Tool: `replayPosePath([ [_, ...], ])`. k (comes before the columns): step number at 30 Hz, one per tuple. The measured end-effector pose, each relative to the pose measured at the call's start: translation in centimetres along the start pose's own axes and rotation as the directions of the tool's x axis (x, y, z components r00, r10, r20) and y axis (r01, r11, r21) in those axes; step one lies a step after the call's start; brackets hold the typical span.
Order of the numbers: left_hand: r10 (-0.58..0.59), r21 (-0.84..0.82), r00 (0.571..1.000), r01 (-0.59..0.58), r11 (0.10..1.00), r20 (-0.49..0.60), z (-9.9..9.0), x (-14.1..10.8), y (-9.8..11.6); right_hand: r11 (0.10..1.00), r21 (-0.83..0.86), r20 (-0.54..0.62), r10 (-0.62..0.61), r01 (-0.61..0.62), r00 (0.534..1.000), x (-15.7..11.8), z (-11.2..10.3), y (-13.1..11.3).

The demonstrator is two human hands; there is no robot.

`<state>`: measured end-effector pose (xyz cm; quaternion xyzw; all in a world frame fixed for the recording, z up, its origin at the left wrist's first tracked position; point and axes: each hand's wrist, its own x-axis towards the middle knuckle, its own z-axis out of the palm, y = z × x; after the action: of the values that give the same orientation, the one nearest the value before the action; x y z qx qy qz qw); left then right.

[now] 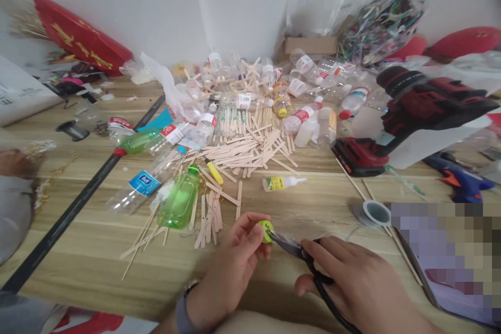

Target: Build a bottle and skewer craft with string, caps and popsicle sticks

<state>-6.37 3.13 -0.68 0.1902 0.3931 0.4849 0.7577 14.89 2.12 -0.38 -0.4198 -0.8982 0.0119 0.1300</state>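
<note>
Near the table's front edge, my left hand (238, 255) pinches a small yellow-green bottle cap (266, 231) between thumb and fingers. My right hand (344, 271) is closed on black-handled scissors (291, 248), whose blade tips touch the face of the cap. Dark marks show on the cap beside the tips. Beyond my hands lies a small glue bottle (282, 183) with a yellow label and white nozzle. A green bottle (180, 198) and a yellow marker (214, 171) lie to the left, near wooden sticks (211, 216).
Plastic bottles (305, 117) and wooden sticks (250, 151) are heaped at the middle back. A red-black power drill (415, 115), a wire spool (374, 213), a blue glue gun (465, 177) and a pixelated screen (450, 261) are at the right. Another person's hand (15, 162) shows at the left.
</note>
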Motion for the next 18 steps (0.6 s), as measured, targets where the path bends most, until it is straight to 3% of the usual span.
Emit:
replayPosePath([
  [13, -0.106, -0.002, 0.994, 0.106, 0.994, 0.022, -0.31, 0.15, 0.31, 0.989, -0.132, -0.060, -0.082, 0.074, 0.995, -0.41, 0.19, -0.09],
  [16, -0.128, 0.000, 0.992, 0.128, 0.992, 0.020, -0.27, 0.09, 0.30, 0.995, -0.084, -0.048, -0.062, 0.058, 0.997, -0.31, 0.22, -0.24],
  [18, -0.122, -0.010, 0.992, 0.122, 0.992, 0.029, -0.15, 0.03, 0.26, 0.999, 0.034, -0.019, -0.023, 0.023, 1.000, -0.28, 0.30, -0.44],
])
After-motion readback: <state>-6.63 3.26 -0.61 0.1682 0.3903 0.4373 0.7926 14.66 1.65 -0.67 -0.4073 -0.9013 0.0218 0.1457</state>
